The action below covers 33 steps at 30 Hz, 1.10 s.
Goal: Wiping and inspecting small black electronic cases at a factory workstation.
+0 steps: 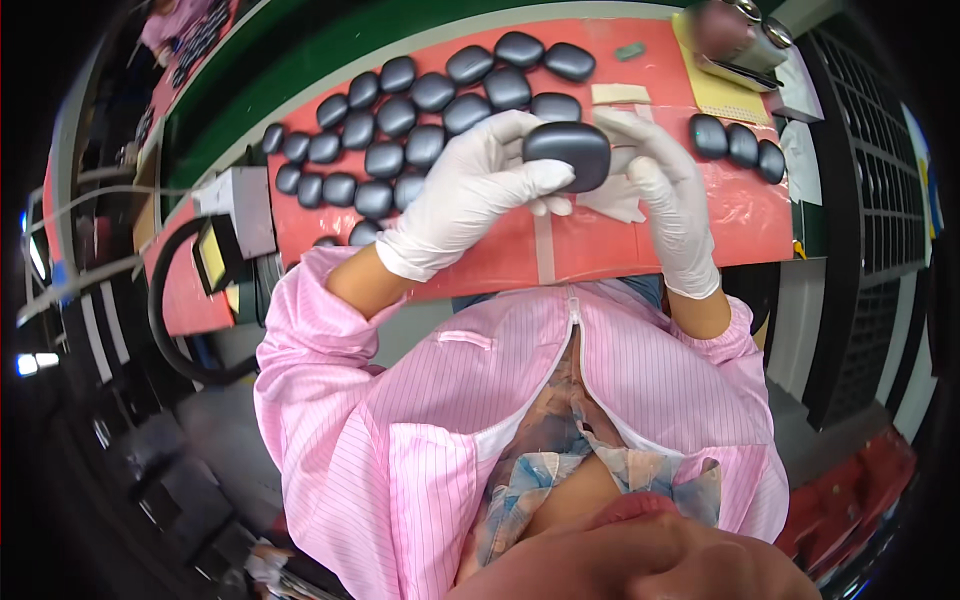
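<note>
Above the table, my left hand (470, 195), in a white glove, grips a dark grey, glossy, rounded case (567, 157), with the thumb across its front and fingers behind. My right hand (672, 195), also gloved, is curled at the case's right side, its fingers reaching the upper right edge. What lies between its thumb and fingers is hard to make out. Just below, a piece of white cloth or paper (622, 206) shows between the hands; whether the right hand holds it is unclear. Rows of similar cases (397, 116) lie to the left and beyond.
The table has a pink-red cover (480, 255). Three more cases (742, 143) lie at the right, near a yellow sheet (738, 98) and metal-topped containers (735, 40). A cream strip (620, 94) and a small green piece (630, 51) lie at the back. A white box (240, 205) stands left.
</note>
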Tool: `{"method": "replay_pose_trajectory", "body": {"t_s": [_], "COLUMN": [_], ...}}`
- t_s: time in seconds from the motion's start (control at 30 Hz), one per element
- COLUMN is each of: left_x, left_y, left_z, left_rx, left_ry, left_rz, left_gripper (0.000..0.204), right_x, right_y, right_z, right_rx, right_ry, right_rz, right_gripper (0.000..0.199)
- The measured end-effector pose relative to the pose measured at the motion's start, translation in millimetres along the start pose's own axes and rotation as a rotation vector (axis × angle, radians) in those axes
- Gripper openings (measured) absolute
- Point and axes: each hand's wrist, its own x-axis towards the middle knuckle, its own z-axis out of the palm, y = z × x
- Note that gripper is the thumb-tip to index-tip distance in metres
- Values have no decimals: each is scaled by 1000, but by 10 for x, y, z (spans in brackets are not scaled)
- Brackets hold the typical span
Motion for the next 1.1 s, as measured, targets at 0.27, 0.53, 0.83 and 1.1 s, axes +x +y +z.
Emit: {"method": "replay_pose_trajectory", "body": {"t_s": [0.27, 0.53, 0.83, 1.1], "left_x": [-285, -450, -513, -676], "left_y": [-730, -1077, -1213, -1194], "left_z": [328, 450, 474, 337], "left_rx": [-120, -201, -248, -510], "left_ry": [275, 183, 128, -44], "left_rz": [356, 226, 169, -9], "left_gripper": [41, 35, 35, 53], "right_x": [-260, -443, -581, -488], "right_y": [327, 351, 536, 523], "right_z": [281, 152, 184, 195], "right_rx": [86, -270, -481, -920], "right_ry": [-29, 46, 103, -129], "right_rz": [-68, -147, -431, -554], "right_gripper": [37, 29, 28, 17]}}
